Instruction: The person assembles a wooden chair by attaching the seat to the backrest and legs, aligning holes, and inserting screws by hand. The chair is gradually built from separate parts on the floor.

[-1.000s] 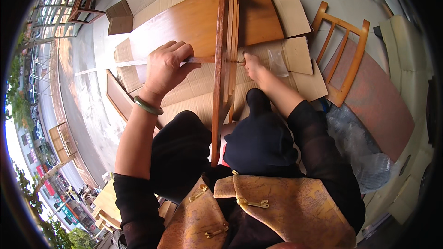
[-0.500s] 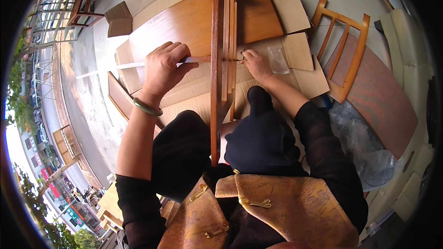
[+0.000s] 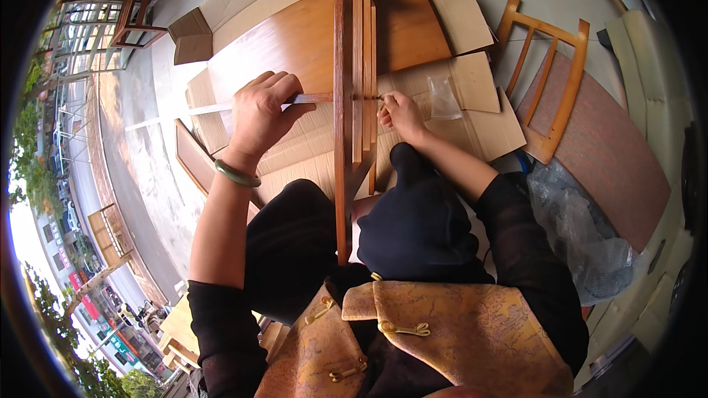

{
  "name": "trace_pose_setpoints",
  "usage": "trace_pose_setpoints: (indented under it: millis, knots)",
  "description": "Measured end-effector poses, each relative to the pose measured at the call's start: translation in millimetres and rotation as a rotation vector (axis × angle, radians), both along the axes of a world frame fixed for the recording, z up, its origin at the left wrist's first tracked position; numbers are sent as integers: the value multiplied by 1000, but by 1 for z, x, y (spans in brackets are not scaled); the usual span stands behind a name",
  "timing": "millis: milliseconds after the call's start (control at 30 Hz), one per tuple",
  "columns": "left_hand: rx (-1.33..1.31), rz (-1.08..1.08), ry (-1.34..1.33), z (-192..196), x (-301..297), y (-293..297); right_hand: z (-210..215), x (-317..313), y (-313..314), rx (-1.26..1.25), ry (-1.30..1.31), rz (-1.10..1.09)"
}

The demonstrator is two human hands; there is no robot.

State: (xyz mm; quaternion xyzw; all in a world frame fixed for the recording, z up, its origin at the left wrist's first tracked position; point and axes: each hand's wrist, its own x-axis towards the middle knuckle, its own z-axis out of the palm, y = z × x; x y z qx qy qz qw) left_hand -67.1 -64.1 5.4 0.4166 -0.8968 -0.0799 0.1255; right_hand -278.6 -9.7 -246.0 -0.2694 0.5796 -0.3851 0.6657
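left hand: clenched around a thin wooden rail, just left of the upright wooden frame. right hand: fingers pinched on a small tool at the frame's slats. frame stands between the knees, over flattened cardboard. chair back lies right.

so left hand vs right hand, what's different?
Left hand is a full grip around a thin wooden rail; right hand pinches something small at the upright frame. The left wrist wears a green bangle; the right is bare. Both work at the frame.
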Motion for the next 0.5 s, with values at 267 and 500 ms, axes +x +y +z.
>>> trace_pose_setpoints:
  millis: [267,500]
  knots:
    - [13,-6,-4,1,-1,-1,-8,-19,10,-890,1000,258]
    - [25,-40,-18,4,0,4,-34,10,-25,432,-228,-331]
